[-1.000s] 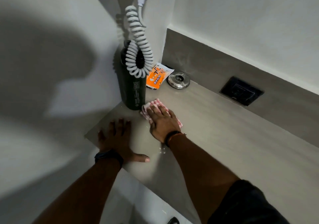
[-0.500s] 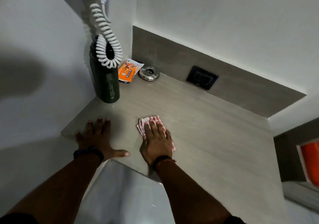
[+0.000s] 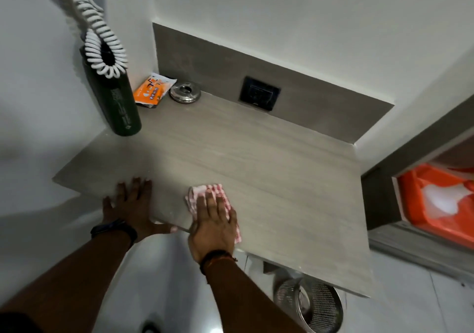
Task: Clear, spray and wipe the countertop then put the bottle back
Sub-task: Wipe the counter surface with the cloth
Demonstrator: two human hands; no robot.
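Note:
My right hand (image 3: 214, 226) presses flat on a red-and-white checked cloth (image 3: 209, 191) near the front edge of the grey wood-grain countertop (image 3: 282, 178). My left hand (image 3: 130, 204) lies palm down, fingers spread, on the front left corner of the counter and holds nothing. A dark green bottle (image 3: 120, 104) stands upright at the back left corner, against the wall, partly hidden by a white coiled cord (image 3: 102, 48).
An orange packet (image 3: 152, 91) and a round metal ashtray (image 3: 185, 92) sit at the back by the grey backsplash. A black wall socket (image 3: 259, 93) is set in the backsplash. A metal mesh bin (image 3: 311, 304) stands below the counter; an orange bag (image 3: 436, 199) lies at the right.
My right hand has dragged the cloth from beside the bottle toward the front edge of the counter. My view has shifted right and back. My left hand stays planted on the corner.

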